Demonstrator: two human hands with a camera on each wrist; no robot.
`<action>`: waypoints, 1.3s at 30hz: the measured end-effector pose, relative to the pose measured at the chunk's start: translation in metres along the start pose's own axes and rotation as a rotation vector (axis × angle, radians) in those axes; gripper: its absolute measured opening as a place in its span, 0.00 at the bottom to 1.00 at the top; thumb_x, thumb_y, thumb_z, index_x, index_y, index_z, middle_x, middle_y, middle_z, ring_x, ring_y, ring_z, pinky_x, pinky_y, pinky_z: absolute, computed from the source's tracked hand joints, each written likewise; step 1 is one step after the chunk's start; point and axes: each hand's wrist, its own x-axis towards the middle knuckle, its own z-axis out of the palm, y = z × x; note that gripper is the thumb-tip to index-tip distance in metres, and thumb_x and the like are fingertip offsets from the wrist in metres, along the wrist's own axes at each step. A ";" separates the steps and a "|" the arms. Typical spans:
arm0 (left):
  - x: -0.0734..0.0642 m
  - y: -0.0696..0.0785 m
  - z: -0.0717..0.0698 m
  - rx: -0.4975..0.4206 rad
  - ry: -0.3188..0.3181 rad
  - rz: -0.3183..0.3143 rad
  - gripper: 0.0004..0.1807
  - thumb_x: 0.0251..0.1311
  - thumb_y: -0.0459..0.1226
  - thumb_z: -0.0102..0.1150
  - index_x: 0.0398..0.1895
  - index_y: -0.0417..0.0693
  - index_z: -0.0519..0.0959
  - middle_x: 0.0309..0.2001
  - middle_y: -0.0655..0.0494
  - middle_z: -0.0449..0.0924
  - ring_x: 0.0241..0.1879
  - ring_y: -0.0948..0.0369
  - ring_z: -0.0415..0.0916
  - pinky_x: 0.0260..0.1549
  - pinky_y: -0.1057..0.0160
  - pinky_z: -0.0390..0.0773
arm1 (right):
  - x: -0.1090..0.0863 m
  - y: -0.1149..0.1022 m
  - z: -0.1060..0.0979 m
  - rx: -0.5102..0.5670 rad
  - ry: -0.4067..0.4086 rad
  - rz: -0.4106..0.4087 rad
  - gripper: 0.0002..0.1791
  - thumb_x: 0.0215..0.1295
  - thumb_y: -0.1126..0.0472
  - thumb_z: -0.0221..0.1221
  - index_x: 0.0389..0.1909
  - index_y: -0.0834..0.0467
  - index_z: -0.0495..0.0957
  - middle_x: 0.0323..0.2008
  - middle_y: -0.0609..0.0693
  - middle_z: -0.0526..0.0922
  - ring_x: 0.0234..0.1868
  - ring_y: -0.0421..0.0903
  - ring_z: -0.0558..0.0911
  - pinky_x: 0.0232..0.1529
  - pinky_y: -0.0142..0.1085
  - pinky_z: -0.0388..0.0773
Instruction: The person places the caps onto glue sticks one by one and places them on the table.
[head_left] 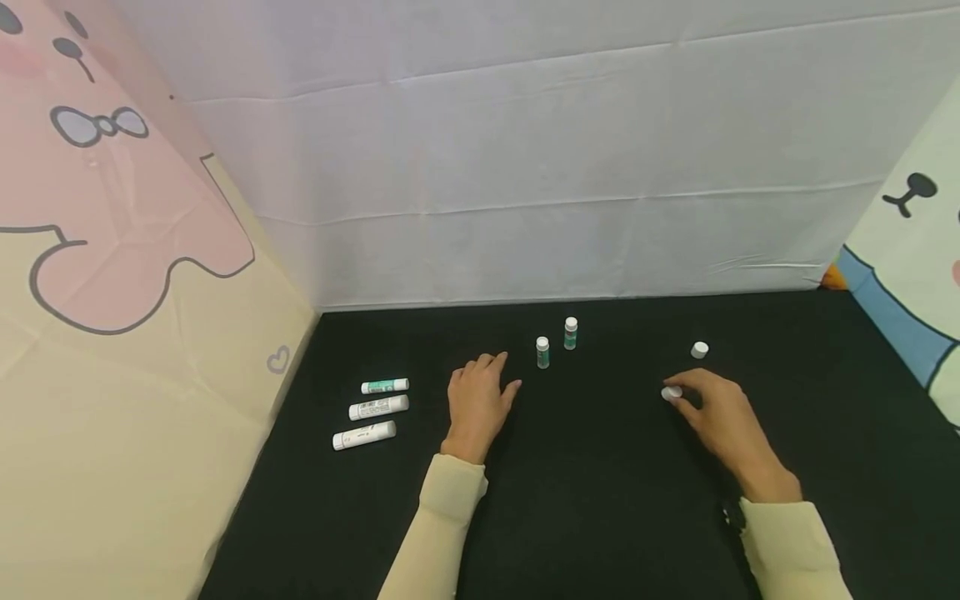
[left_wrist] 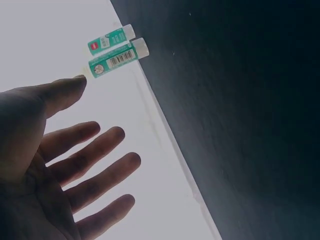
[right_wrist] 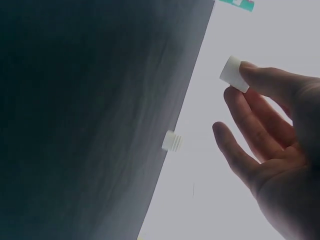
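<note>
My left hand (head_left: 477, 408) is over the black table, fingers spread and relaxed, holding nothing. Just beyond its fingertips, to the right, stand two small green-and-white glue sticks (head_left: 543, 353), the farther glue stick (head_left: 571, 333) slightly behind. Their printed green labels show in the left wrist view, where the nearer glue stick (left_wrist: 114, 61) appears just past the thumb tip. My right hand (head_left: 720, 417) pinches a small white cap (right_wrist: 233, 73) between thumb and fingertips. Farther back from that hand, a second white cap (head_left: 700, 350) sits on the table.
Three glue sticks lie on their sides left of my left hand: a slim green-labelled glue stick (head_left: 385, 386), a thicker white glue stick (head_left: 378, 407) and another white glue stick (head_left: 364, 435). A white cloth (head_left: 480, 250) hangs along the table's back edge, with printed cloths at both sides.
</note>
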 end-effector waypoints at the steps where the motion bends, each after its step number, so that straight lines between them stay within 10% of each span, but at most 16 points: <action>1: 0.001 0.001 0.001 0.001 -0.004 0.000 0.26 0.65 0.48 0.74 0.63 0.49 0.85 0.54 0.52 0.87 0.51 0.52 0.85 0.55 0.50 0.82 | 0.000 -0.002 0.002 0.003 0.000 -0.007 0.12 0.61 0.75 0.71 0.46 0.67 0.86 0.45 0.65 0.87 0.45 0.66 0.86 0.47 0.64 0.80; 39: 0.024 0.029 0.027 -0.058 -0.069 -0.077 0.27 0.66 0.51 0.72 0.63 0.49 0.85 0.54 0.52 0.88 0.52 0.53 0.85 0.53 0.51 0.82 | 0.002 -0.038 0.029 0.065 0.010 -0.098 0.14 0.56 0.77 0.73 0.43 0.64 0.87 0.43 0.58 0.89 0.44 0.58 0.88 0.48 0.57 0.84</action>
